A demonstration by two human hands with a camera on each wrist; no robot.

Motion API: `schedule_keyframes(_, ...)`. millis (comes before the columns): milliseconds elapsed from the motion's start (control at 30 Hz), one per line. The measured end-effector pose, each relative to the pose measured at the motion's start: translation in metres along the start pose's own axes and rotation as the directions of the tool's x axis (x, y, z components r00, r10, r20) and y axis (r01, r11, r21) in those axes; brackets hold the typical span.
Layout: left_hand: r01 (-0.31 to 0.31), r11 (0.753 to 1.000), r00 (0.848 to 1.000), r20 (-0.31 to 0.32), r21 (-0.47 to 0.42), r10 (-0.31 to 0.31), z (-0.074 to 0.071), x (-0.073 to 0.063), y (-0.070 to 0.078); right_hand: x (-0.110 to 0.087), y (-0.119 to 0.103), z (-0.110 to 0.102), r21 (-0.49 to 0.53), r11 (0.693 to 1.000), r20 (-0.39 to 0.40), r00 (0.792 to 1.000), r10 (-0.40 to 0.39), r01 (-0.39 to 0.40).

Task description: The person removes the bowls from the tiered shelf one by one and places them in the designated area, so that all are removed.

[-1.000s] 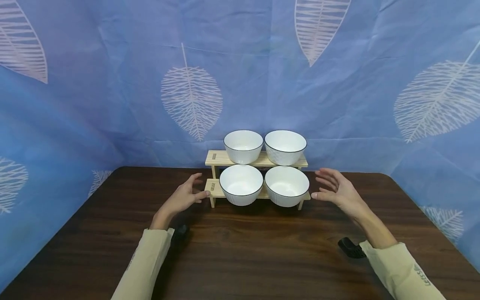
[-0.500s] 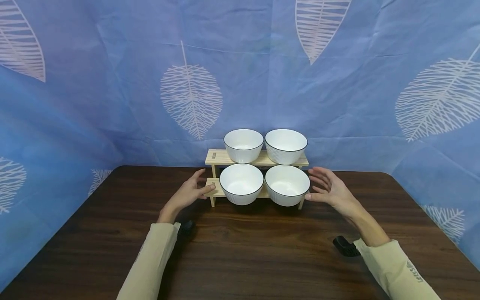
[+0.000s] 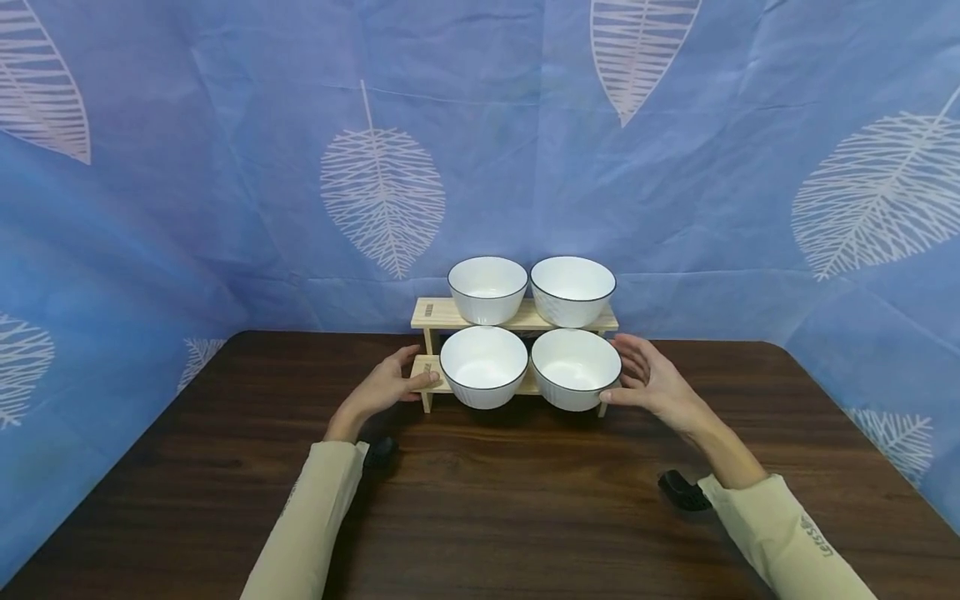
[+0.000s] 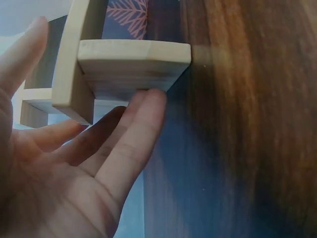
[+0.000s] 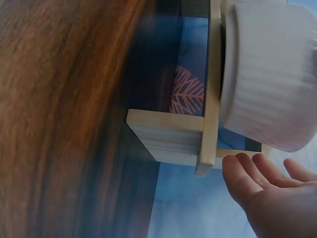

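Note:
A two-tier light wooden rack (image 3: 444,313) stands at the back of the table, bearing several white bowls with dark rims. The front left bowl (image 3: 483,368) and front right bowl (image 3: 575,371) sit on the lower shelf. My left hand (image 3: 377,392) is at that shelf's left end, thumb above the board. Its fairly straight fingers reach the outer side of the wooden leg (image 4: 129,74) in the left wrist view. My right hand (image 3: 660,390) is beside the shelf's right end, near the front right bowl. Its fingers (image 5: 240,176) are loosely extended and grip nothing.
The back left bowl (image 3: 487,292) and back right bowl (image 3: 572,292) stand on the upper shelf. Behind the dark wooden table (image 3: 510,500) hangs a blue cloth (image 3: 495,167) with white leaf prints. Black wrist devices (image 3: 682,490) show at the sleeves.
Both hands have moved inward toward the rack's two ends, the left to the right and the right to the left. The rack and bowls have stayed in place.

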State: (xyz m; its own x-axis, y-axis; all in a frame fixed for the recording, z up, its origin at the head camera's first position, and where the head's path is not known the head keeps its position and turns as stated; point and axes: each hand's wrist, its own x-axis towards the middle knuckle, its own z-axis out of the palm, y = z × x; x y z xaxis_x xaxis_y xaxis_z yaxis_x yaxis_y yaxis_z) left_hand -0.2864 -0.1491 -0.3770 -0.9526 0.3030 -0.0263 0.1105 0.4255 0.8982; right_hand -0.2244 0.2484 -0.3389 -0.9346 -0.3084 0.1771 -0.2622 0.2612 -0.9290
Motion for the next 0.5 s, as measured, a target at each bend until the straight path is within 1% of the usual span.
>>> schedule_keyframes(100,0.0,1.0,1.0,0.024,-0.001,0.0,0.001,0.001,-0.002,0.002,0.002,0.003,0.002,1.0,0.003,1.0,0.009,-0.009)
schedule_keyframes(333,-0.003,1.0,1.0,0.026,-0.025,0.004,0.003,0.001,-0.004,0.006,0.002,0.009,0.087,0.996,0.017,1.0,0.011,-0.012)
schedule_keyframes(400,0.001,0.999,0.999,0.035,-0.048,0.0,0.002,0.002,-0.005,0.007,0.003,0.011,0.089,0.996,0.024,1.0,0.011,-0.013)
schedule_keyframes(500,0.002,0.996,0.998,0.06,-0.095,0.004,-0.001,0.002,-0.007,0.009,0.004,0.013,0.062,0.998,0.025,1.0,0.011,-0.012)
